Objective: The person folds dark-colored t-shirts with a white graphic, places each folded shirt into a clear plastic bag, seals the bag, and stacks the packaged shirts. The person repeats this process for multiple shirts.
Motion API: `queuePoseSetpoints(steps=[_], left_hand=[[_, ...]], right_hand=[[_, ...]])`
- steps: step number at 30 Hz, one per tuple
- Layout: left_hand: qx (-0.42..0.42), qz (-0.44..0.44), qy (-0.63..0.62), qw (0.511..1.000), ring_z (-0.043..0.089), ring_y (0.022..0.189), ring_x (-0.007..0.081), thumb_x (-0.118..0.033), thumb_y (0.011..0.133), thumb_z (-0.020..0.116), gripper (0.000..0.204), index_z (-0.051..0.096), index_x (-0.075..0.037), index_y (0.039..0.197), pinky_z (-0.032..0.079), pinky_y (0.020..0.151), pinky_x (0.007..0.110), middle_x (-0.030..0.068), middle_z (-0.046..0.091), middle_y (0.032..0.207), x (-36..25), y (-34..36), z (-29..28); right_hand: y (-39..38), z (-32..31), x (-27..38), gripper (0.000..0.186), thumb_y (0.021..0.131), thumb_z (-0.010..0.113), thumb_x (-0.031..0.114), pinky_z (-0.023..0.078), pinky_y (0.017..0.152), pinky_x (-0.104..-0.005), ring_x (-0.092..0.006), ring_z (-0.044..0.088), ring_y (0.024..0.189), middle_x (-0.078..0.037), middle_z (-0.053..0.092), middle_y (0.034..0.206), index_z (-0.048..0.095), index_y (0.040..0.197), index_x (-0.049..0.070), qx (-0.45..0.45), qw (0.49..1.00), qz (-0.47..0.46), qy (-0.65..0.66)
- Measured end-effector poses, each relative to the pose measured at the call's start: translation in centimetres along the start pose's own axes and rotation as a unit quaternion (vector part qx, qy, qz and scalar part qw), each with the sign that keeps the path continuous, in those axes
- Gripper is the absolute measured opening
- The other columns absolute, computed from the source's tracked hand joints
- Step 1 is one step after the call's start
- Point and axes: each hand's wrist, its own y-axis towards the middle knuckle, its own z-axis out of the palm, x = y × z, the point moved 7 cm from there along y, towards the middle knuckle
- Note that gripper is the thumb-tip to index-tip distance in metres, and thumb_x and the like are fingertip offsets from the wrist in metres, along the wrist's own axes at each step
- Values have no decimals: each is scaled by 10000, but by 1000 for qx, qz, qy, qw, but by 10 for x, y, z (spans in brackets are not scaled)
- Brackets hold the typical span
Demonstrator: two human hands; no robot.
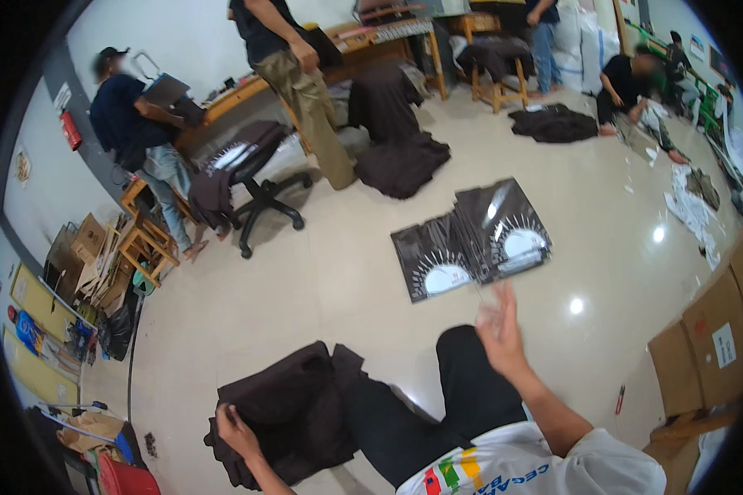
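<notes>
A dark brown garment [285, 396] lies partly folded on the floor beside my left knee. My left hand [238, 433] is closed on its left edge, fingers curled over the cloth. In front of my right knee my right hand [502, 334] is raised with its fingers apart, somewhat blurred, and nothing shows in it. Just beyond its fingertips lie two overlapping stacks of flat dark packs with a white half-round print: a left stack [433, 256] and a right stack [504, 231]. Their surfaces shine like plastic film.
Cardboard boxes [702, 346] stand at my right, with a small red cutter-like tool [620, 399] on the floor nearby. Ahead are a black swivel chair [260, 194] draped with garments and a dark cloth heap [400, 165]. Several people work around a wooden table [231, 99] and on the floor.
</notes>
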Motion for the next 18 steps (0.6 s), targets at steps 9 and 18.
queuePoseSetpoints(steps=[9, 18], left_hand=[[-3, 281, 118, 952, 742, 917, 287, -186, 1048, 657, 237, 760, 20, 1105, 557, 821, 378, 160, 773, 1016, -217, 94, -143], [28, 417, -55, 907, 684, 699, 252, -143, 888, 826, 172, 756, 8, 931, 514, 650, 336, 132, 712, 805, -455, 87, -152]], right_hand=[[23, 3, 173, 953, 1015, 652, 301, 297, 1220, -511, -395, 376, 1505, -283, 162, 1714, 39, 1664, -31, 10, 984, -122, 126], [-49, 80, 273, 1172, 833, 879, 205, 281, 1252, -470, -390, 371, 1514, -321, 242, 1658, 70, 1633, -73, 321, 925, -173, 108]])
